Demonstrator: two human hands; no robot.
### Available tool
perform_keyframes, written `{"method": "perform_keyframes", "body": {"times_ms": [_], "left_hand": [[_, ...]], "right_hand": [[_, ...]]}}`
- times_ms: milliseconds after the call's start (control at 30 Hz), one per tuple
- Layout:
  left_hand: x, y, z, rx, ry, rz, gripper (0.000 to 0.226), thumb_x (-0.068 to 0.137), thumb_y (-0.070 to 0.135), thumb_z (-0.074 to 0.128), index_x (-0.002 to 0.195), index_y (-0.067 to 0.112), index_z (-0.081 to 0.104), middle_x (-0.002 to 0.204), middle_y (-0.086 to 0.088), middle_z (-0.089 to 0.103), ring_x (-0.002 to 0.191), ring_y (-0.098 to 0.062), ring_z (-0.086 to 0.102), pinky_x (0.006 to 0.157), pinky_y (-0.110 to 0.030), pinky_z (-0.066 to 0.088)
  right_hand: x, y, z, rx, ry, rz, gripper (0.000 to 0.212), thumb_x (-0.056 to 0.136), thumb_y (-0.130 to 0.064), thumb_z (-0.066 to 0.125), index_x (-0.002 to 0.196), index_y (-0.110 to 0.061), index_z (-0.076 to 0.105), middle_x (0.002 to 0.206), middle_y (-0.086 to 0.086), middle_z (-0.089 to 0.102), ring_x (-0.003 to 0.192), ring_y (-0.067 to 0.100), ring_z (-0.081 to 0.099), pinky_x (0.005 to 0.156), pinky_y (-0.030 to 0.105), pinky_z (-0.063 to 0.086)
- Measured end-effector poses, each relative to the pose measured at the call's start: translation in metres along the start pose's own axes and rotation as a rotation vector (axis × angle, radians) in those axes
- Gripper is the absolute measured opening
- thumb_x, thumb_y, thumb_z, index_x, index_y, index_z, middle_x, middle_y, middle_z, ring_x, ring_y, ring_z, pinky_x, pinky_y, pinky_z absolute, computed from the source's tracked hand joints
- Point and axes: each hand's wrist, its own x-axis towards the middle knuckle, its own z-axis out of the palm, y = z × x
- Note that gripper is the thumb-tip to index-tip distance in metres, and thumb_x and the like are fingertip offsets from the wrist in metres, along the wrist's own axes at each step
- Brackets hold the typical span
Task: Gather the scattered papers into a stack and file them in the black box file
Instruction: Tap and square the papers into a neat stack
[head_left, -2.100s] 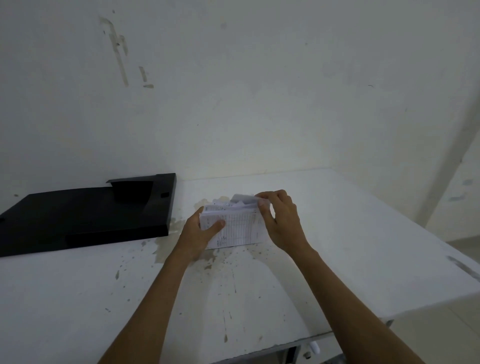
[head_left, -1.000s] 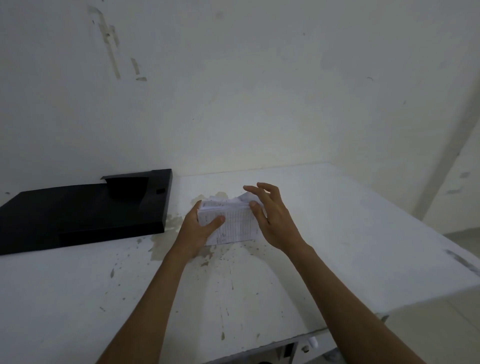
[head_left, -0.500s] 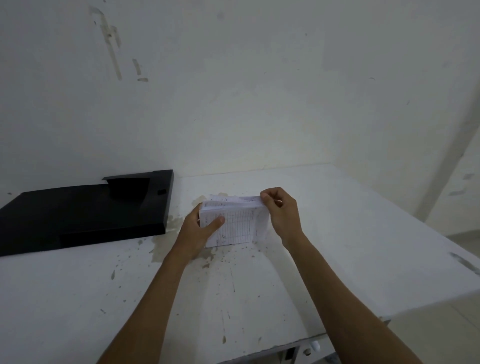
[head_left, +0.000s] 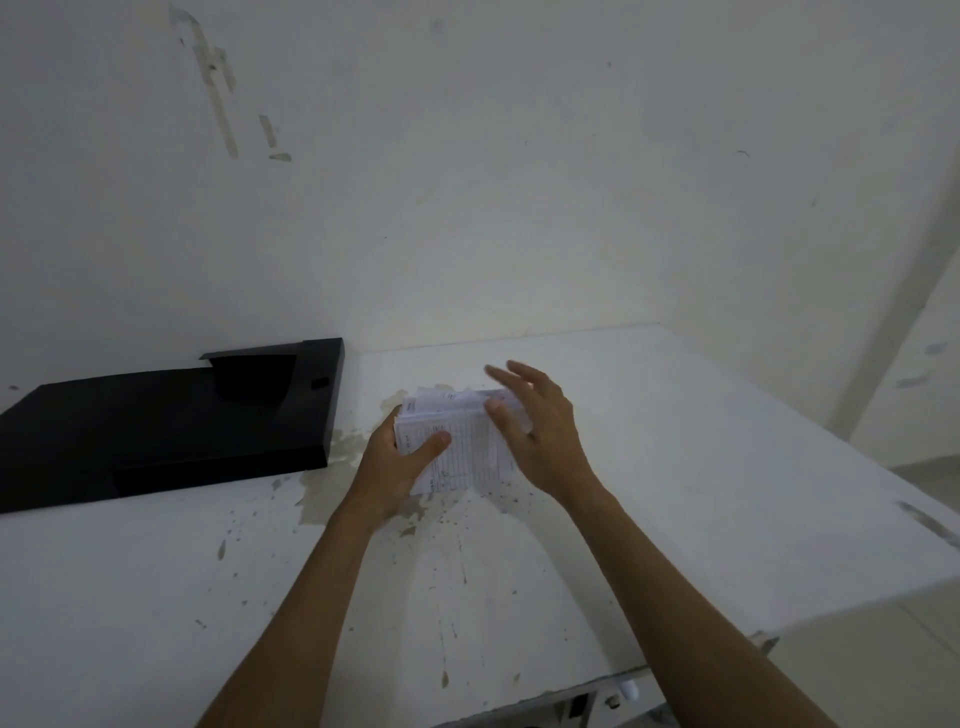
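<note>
Since half a second ago, right hand (head_left: 540, 436) has let go, fingers spread beside the paper stack (head_left: 457, 447). White table (head_left: 675, 467), then black box file (head_left: 161, 421) lying far left. Left hand (head_left: 397, 462) grips the stack upright — I judge to square its edges.

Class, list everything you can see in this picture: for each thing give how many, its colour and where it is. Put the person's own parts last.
Stack of papers: one stack, white with printed lines, standing on edge on the table, centre.
Black box file: one, black, lying on the table at left, against the wall.
Table: one, white, stained and speckled, filling the lower half.
Wall: white, scuffed, behind the table.
Left hand: one, grips the stack's left side, thumb across the front.
Right hand: one, fingers spread, at the stack's right edge.
</note>
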Motion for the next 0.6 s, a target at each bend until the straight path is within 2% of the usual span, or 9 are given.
{"method": "perform_keyframes", "body": {"times_ms": [33,100,233,300,433,500,600], "left_hand": [[0.001,0.0,0.0,-0.001,0.006,0.0,0.037,0.086,0.032,0.072,0.12,0.029,0.058,0.114,-0.004,0.069,0.101,-0.021,0.069,0.081,-0.038,0.062],[0.002,-0.001,0.001,0.014,0.021,-0.007,0.038,0.086,0.034,0.072,0.12,0.028,0.057,0.115,-0.005,0.069,0.101,-0.023,0.069,0.083,-0.041,0.061],[0.005,-0.003,-0.001,0.075,0.02,-0.004,0.055,0.083,0.044,0.072,0.13,0.022,0.053,0.12,-0.004,0.066,0.103,-0.023,0.068,0.084,-0.04,0.061],[0.006,-0.003,-0.002,0.074,0.02,-0.001,0.054,0.085,0.041,0.072,0.131,0.021,0.052,0.12,-0.004,0.066,0.103,-0.022,0.067,0.083,-0.035,0.06],[0.006,-0.002,-0.001,0.075,0.012,-0.006,0.056,0.082,0.044,0.07,0.13,0.023,0.052,0.12,-0.004,0.065,0.104,-0.022,0.067,0.082,-0.031,0.059],[0.006,-0.002,-0.001,0.081,0.008,-0.009,0.054,0.08,0.047,0.072,0.127,0.027,0.051,0.12,-0.004,0.065,0.103,-0.022,0.066,0.081,-0.031,0.059],[0.008,-0.003,-0.001,0.102,0.017,-0.028,0.064,0.078,0.049,0.072,0.131,0.022,0.05,0.122,-0.008,0.063,0.103,-0.026,0.066,0.086,-0.039,0.059]], "right_hand": [[-0.001,-0.001,0.004,-0.114,-0.042,-0.072,0.055,0.098,-0.064,0.033,0.14,-0.035,0.055,0.15,-0.005,0.048,0.142,0.015,0.038,0.117,0.038,0.025],[-0.002,0.001,0.01,-0.186,-0.073,-0.124,0.064,0.096,-0.069,0.025,0.138,-0.033,0.058,0.148,-0.004,0.05,0.143,0.019,0.036,0.117,0.04,0.024],[-0.003,0.002,0.01,-0.191,-0.004,-0.164,0.055,0.1,-0.061,0.03,0.141,-0.034,0.054,0.15,-0.001,0.046,0.142,0.021,0.037,0.115,0.037,0.024],[-0.005,0.002,0.012,-0.227,-0.026,-0.206,0.054,0.1,-0.061,0.03,0.142,-0.035,0.053,0.149,0.0,0.046,0.143,0.022,0.036,0.116,0.038,0.023],[-0.005,-0.001,0.014,-0.103,-0.01,-0.135,0.056,0.099,-0.064,0.03,0.141,-0.036,0.054,0.146,-0.003,0.05,0.142,0.019,0.036,0.116,0.037,0.022],[-0.002,-0.003,0.014,-0.053,0.047,-0.082,0.052,0.099,-0.059,0.035,0.137,-0.032,0.058,0.14,-0.005,0.054,0.138,0.017,0.04,0.115,0.04,0.028],[0.006,-0.008,0.014,-0.058,0.11,-0.054,0.043,0.097,-0.052,0.04,0.117,-0.027,0.069,0.125,-0.006,0.063,0.127,0.016,0.051,0.109,0.042,0.034]]}}
